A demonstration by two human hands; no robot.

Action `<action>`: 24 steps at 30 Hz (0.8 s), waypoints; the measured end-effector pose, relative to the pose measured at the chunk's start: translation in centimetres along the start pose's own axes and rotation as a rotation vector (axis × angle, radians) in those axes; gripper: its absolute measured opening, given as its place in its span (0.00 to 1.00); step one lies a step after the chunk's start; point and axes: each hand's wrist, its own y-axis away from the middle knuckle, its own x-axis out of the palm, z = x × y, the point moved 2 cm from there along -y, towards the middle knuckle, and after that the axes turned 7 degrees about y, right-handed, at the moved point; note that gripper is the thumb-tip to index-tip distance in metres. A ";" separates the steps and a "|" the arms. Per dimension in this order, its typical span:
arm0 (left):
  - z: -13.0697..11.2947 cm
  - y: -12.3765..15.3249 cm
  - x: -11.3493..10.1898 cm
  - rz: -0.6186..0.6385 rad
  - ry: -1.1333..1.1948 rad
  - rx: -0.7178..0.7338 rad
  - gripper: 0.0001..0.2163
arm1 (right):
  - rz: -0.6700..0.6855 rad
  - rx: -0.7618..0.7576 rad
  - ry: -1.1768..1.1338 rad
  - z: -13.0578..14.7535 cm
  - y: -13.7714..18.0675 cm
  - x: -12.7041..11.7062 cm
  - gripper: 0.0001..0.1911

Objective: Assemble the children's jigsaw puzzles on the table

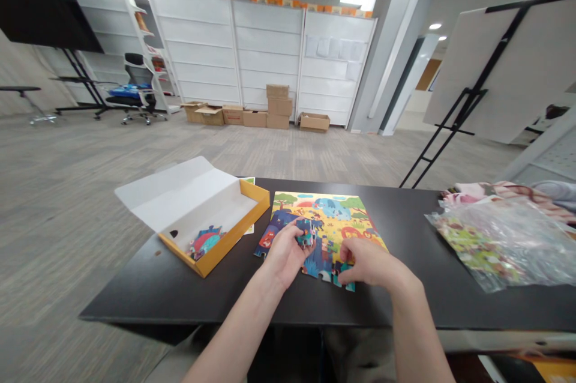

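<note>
A colourful jigsaw puzzle (333, 215) with animals lies partly assembled on the black table (405, 305). My left hand (285, 251) is closed round a small bunch of loose puzzle pieces (305, 233), held just above the puzzle's left part. My right hand (366, 262) rests on the puzzle's near edge, fingers pinched on a teal piece (338, 272) at the lower border. An open yellow box (225, 224) with a white lid flap sits to the left, with a few loose pieces (204, 242) inside.
A clear plastic bag (504, 245) with another printed puzzle lies at the table's right, with pink fabric (486, 191) behind it. An easel board (495, 65) stands at the right. Cardboard boxes (279, 107), white shelving and an office chair (137, 92) stand far across the carpet.
</note>
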 end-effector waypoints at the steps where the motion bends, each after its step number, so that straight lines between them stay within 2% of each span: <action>1: 0.0 0.0 0.0 0.010 -0.012 0.015 0.16 | -0.001 0.000 -0.008 -0.1 0.0 0.0 0.19; 5: 0.4 -0.1 -0.1 0.040 -0.089 0.066 0.21 | -0.017 -0.005 -0.070 -0.8 0.0 0.1 0.21; 8: 0.6 0.0 -0.2 0.050 -0.126 0.086 0.24 | 0.010 -0.063 -0.173 -1.3 0.2 0.0 0.20; 13: 0.5 -0.2 -0.3 0.022 -0.111 0.067 0.17 | -0.007 -0.277 -0.450 -2.0 0.9 -1.4 0.09; 15: 0.5 -0.2 -0.2 0.000 -0.095 0.056 0.13 | -0.067 -0.306 -0.626 -1.9 0.9 -2.1 0.12; 18: 0.8 -0.1 0.1 0.018 -0.095 0.024 0.08 | -0.211 -0.258 -0.827 -1.1 0.1 -2.4 0.20; 21: 1.3 0.1 0.3 0.085 -0.127 0.004 0.06 | -0.346 -0.250 -0.873 0.5 -1.3 -1.7 0.22; 24: 1.5 0.3 0.2 0.152 -0.194 0.009 0.11 | -0.441 -0.262 -0.809 1.9 -2.6 -1.0 0.21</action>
